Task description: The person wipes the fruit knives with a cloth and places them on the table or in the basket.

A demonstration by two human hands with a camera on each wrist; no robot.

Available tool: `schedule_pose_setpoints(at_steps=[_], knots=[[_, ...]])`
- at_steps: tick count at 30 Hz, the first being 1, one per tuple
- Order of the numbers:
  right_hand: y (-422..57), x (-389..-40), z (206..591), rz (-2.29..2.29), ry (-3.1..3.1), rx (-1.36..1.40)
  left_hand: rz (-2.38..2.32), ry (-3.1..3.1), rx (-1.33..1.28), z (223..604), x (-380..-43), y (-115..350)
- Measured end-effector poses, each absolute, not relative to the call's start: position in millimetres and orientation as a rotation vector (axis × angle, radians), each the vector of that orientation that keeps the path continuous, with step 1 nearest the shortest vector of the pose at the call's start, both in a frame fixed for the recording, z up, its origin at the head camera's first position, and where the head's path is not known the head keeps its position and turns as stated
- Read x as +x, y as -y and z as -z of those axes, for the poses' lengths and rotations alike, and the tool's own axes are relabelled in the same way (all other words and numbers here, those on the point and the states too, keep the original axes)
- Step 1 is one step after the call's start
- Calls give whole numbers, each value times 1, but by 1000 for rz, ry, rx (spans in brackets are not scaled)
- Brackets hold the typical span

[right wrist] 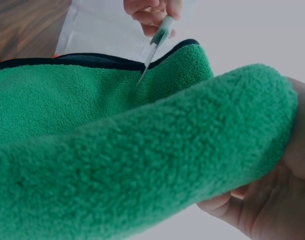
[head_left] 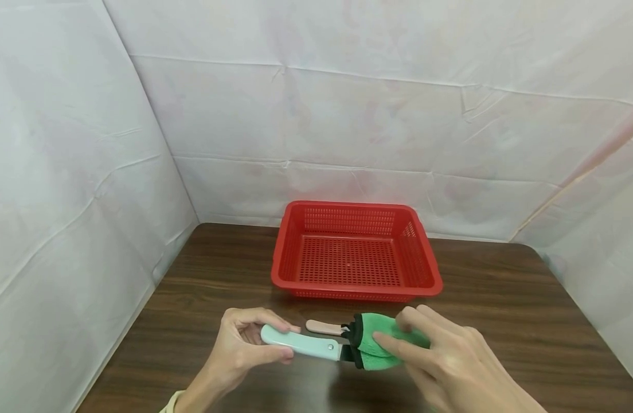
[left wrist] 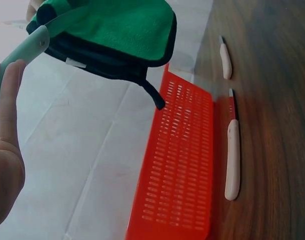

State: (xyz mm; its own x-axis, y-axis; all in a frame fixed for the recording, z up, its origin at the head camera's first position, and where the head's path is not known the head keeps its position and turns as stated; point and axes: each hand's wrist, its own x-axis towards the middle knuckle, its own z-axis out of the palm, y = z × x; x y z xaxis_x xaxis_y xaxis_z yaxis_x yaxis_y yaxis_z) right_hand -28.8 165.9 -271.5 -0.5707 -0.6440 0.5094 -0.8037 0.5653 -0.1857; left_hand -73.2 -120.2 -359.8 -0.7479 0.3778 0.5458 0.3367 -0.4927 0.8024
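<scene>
My left hand (head_left: 236,349) grips a folding-style knife by its mint-green handle (head_left: 301,342), thumb and fingers on opposite sides of it. The knife's blade (left wrist: 67,21) points right and lies against a green towel (head_left: 381,344) with dark edging. In the right wrist view the blade overlaps the plush face near the towel's dark edge. My right hand (head_left: 445,358) holds the folded towel around the blade's end, so the tip is hidden in the head view. Just behind the mint handle, a knife with a pale pink handle (head_left: 324,327) lies on the table.
A red perforated plastic basket (head_left: 347,291) stands at the back of the dark wooden table (head_left: 218,275). In the left wrist view, a larger pink-handled knife (left wrist: 233,160) and a smaller one (left wrist: 226,60) lie beside it. White sheeting (head_left: 347,126) hangs behind and at both sides.
</scene>
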Motion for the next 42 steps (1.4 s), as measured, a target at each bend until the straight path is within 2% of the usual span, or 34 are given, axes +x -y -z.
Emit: schedule_pose_setpoints(at_steps=[28, 42], knots=[[-165, -25, 281, -486, 2462, 1246, -2542, -1465, 1092, 359, -72, 117], [-172, -21, 280, -416, 2556, 1135, -2535, -1426, 1052, 361, -72, 129]])
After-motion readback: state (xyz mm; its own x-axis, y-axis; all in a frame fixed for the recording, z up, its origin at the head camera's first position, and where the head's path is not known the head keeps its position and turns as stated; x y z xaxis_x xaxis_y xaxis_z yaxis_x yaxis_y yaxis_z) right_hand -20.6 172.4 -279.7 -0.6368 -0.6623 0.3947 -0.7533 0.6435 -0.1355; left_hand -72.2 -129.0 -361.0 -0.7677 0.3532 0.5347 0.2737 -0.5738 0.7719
